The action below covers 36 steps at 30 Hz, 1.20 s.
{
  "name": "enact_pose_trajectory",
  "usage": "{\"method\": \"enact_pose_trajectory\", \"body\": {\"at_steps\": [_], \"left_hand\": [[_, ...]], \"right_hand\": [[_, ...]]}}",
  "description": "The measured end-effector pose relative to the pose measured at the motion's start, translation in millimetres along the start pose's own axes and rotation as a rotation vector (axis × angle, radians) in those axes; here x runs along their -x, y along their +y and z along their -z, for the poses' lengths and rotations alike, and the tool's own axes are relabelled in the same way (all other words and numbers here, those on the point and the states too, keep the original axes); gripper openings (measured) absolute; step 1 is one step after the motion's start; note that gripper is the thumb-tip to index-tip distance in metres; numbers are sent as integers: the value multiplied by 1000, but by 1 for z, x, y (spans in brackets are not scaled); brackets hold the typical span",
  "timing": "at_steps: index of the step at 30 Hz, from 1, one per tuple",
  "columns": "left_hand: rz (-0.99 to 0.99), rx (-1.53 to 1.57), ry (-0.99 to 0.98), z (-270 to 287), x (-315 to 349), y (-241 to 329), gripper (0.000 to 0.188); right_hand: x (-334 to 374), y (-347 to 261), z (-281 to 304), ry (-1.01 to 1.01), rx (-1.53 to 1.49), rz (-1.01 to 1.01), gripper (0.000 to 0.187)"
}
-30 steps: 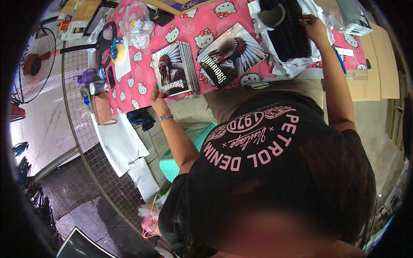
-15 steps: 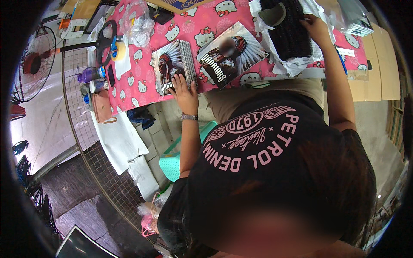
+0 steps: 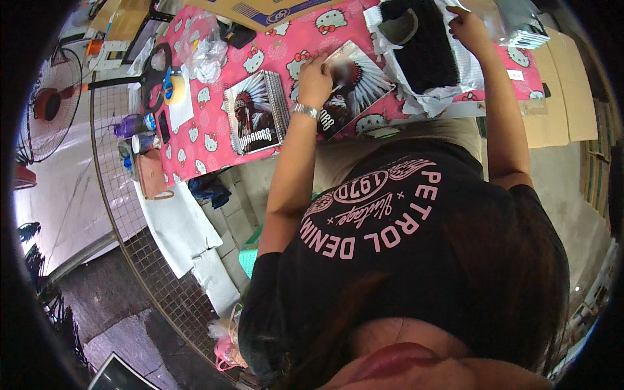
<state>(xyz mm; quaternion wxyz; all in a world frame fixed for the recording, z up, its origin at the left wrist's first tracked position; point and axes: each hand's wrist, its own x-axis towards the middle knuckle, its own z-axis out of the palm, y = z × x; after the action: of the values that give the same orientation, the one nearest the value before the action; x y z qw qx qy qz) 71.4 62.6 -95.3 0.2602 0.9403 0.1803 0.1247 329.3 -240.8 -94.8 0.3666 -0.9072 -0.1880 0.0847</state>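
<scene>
My left hand [image 3: 314, 80] is at the left edge of a spiral notebook [image 3: 364, 78] with a feathered-headdress cover, its fingers bent round that edge. This notebook lies tilted on the table. To its left is a neat stack of matching spiral notebooks [image 3: 252, 117]. My right hand [image 3: 469, 30] is over the right side of crumpled white paper [image 3: 465, 68], fingers apart, beside a black fuzzy-looking pad [image 3: 426, 55] lying on the paper. A dark grey-green half-round piece [image 3: 399, 27] rests on the pad's upper left.
A pink cartoon-print cloth [image 3: 270, 55] covers the table. Clear plastic [image 3: 207, 55], a tape roll [image 3: 174, 91], a purple bottle [image 3: 127, 125] and a pink pouch [image 3: 151, 174] line its left side. A cardboard box [image 3: 260, 12] stands behind; a fan [image 3: 52, 101] is far left.
My left hand has moved from the notebook stack up and right to the tilted notebook. My right hand has shifted from the black pad's edge onto the white paper. The view has shifted slightly.
</scene>
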Motion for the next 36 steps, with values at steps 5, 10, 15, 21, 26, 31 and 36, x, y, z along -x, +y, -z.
{"method": "enact_pose_trajectory", "body": {"at_steps": [5,10,15,21,26,31,36], "left_hand": [[101,21,-118,-6,-21,-18,21],[168,144,-72,-3,-33,-39,18],[-59,227,71,78,-10,27,21],[-204,-83,-50,94,46,87,24],[-315,-175,60,75,72,89,26],[-340,-237,147,66,75,98,23],[-327,-209,196,61,71,95,23]], "right_hand": [[0,5,-21,-63,285,177,46],[-3,25,-31,101,126,137,44],[-2,9,-33,20,260,118,36],[-21,56,-51,182,145,131,26],[6,-3,-24,302,9,148,23],[51,-80,24,189,11,320,32],[111,-108,2,-242,-212,644,29]]}}
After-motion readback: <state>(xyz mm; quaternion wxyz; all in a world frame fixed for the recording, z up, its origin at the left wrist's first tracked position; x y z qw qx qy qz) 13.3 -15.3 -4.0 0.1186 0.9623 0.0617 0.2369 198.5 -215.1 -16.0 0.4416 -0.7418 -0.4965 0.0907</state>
